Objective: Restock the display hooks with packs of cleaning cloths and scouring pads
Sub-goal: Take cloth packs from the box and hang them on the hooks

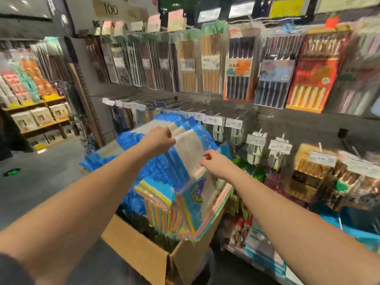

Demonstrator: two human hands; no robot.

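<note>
Mid-frame, your left hand [159, 138] pinches the top edge of a cleaning-cloth pack [190, 155] and your right hand [216, 163] pinches its right edge, so you look to be at the pick-up step, lifting one pack out of the blue bundle. Next move, by my read: find the hang hole and thread it onto a bare display hook [236, 116] just above, centre frame. The cardboard box [144, 254] at lower centre holds the upright cloth packs [164, 192]; blur hides anything deeper.
</note>
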